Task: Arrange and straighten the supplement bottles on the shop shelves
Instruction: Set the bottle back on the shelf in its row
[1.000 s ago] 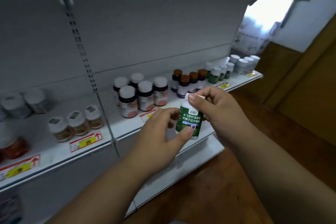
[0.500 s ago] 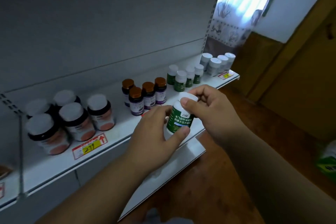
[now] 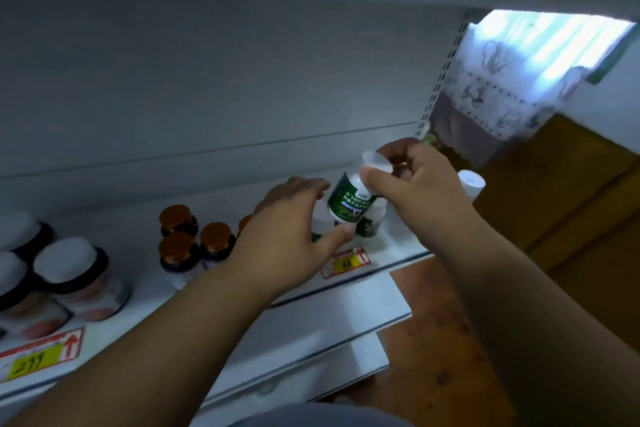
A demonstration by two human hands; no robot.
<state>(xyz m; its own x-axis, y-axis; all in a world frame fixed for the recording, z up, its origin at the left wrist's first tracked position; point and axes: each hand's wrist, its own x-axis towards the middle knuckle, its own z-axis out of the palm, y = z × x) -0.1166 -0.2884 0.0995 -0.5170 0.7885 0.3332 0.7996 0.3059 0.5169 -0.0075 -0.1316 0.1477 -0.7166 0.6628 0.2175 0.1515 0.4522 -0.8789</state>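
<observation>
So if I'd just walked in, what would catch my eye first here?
Most likely the green-labelled bottle with its white cap, tilted above the shelf at the centre: the right hand pinches it at the cap while the left hand steadies its base. Next, the brown-capped bottles standing just left of the hands, and the yellow price tag on the shelf edge below the bottle.

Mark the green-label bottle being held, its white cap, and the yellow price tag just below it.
green-label bottle (image 3: 349,203), head view, on the label.
white cap (image 3: 375,160), head view, on its top.
yellow price tag (image 3: 346,263), head view, on the yellow patch.
</observation>
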